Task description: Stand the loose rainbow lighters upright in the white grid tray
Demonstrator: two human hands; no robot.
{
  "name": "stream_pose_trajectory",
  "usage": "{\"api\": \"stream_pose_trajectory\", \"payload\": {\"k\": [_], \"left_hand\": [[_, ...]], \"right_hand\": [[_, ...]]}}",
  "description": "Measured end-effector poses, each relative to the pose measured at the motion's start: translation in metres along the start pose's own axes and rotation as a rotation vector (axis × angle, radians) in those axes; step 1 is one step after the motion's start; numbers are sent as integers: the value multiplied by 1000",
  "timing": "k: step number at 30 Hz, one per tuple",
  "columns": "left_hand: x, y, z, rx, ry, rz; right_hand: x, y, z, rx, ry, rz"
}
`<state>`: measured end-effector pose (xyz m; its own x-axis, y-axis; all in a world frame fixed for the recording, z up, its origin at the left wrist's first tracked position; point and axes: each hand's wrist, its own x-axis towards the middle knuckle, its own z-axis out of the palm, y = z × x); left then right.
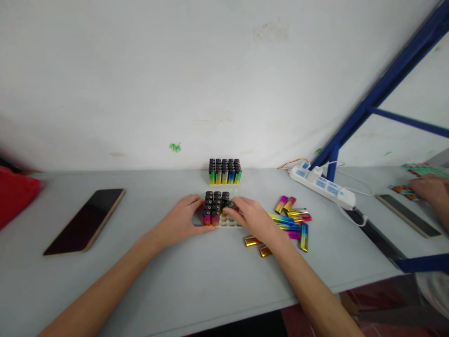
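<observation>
A white tray point(229, 223) partly filled with upright rainbow-coloured lighters point(214, 206) stands on the grey table in front of me. My left hand point(180, 220) rests against the tray's left side, thumb along its front edge, fingers curled round it. My right hand point(250, 216) reaches over the tray's right part, its fingertips pinched on a lighter point(228, 204) at the tray. Loose lighters point(293, 220) lie scattered just right of that hand. A second full block of lighters point(225, 171) stands farther back by the wall.
A dark phone point(86, 220) lies at left, with something red point(16, 194) at the far left edge. A white power strip point(322, 185) and cables run at right by a blue frame point(372, 100). Another person's hand point(430, 189) works at the far right beside a second phone point(407, 214).
</observation>
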<state>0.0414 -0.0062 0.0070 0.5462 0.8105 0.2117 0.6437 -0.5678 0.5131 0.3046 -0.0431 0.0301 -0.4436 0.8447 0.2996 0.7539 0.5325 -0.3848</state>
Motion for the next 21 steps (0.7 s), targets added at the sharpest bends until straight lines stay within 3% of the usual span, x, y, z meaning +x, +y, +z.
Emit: {"api": "stream_pose_trajectory", "payload": {"k": [8,11,13,17,19,21], "left_hand": [[1,-5,0,11,20,34],[1,-4,1,31,26,32],[1,-4,1,45,28,24],[1,-2,0,65,17,23],[1,-2,0,68,12,26],[2,-2,0,70,6,25]], "right_hand": [[3,-11,0,-196,-88,101],[0,-3,0,-94,-100,147],[-5,11,-7,-23,-30,193],[-19,51,-39,-170,229,493],[-25,69,-54,-290,193,648],[-29,79,-64,-387,59,753]]}}
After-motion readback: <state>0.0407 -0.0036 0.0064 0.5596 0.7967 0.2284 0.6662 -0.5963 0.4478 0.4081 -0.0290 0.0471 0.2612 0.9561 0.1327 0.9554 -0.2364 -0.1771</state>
